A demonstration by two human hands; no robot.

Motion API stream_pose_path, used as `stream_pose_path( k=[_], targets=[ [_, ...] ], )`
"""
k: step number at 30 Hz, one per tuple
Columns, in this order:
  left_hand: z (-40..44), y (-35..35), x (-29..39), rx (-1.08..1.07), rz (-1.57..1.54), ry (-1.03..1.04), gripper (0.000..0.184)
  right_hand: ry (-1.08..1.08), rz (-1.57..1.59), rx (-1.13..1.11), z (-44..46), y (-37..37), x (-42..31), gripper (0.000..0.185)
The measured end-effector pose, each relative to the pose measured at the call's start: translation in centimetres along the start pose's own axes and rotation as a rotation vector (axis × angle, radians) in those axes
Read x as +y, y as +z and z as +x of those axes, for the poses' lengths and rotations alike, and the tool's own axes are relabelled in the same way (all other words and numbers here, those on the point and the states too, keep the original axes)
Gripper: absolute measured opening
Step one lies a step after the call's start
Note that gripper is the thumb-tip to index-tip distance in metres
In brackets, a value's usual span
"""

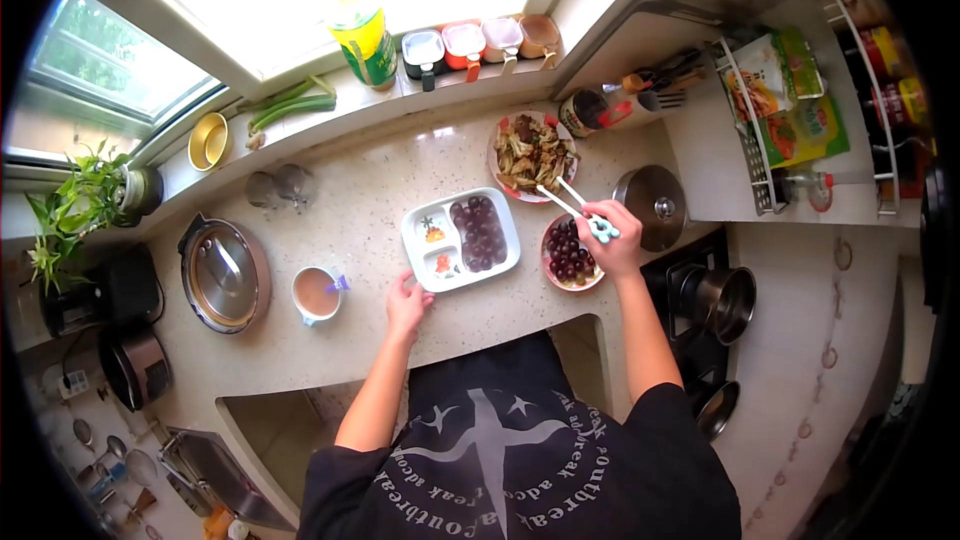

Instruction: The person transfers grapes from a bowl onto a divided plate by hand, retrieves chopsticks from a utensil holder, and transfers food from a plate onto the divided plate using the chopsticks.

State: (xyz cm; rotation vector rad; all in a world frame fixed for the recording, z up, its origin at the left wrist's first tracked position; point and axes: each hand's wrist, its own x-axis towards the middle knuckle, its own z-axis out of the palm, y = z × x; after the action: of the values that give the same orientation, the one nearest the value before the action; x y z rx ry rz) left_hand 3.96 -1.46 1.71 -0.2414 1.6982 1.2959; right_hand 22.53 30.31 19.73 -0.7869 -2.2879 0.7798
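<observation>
My right hand (612, 238) grips a pair of white chopsticks (562, 200) joined by a pale teal piece near the fingers. Their tips reach the near edge of a plate of cooked food (533, 152), brown and pale in strips. At the corner of a white divided plate (412, 240), my left hand (407, 306) rests with its fingers against the rim. Dark grapes (480, 232) fill the plate's large compartment, while its two small ones show printed pictures. Below my right hand stands a bowl of dark grapes (570, 258).
On the left of the counter are a mug (317, 295) with a brown drink, a lidded pot (224, 275) and two upturned glasses (279, 186). To the right, a lidded pan (650, 208) stands near the stove with a saucepan (725, 302). Seasoning boxes (464, 50) line the sill.
</observation>
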Motion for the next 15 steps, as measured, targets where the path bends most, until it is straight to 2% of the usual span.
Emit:
stream_pose_path(
  k=[10,15],
  targets=[
    [1.2,0.3,-0.1,0.081,0.006,0.051,0.040,-0.123,0.025,-0.213,9.4,5.8,6.0,0.022],
    [1.3,0.6,0.9,0.103,0.001,0.041,0.038,-0.063,0.023,-0.289,11.4,7.5,7.9,0.024]
  ],
)
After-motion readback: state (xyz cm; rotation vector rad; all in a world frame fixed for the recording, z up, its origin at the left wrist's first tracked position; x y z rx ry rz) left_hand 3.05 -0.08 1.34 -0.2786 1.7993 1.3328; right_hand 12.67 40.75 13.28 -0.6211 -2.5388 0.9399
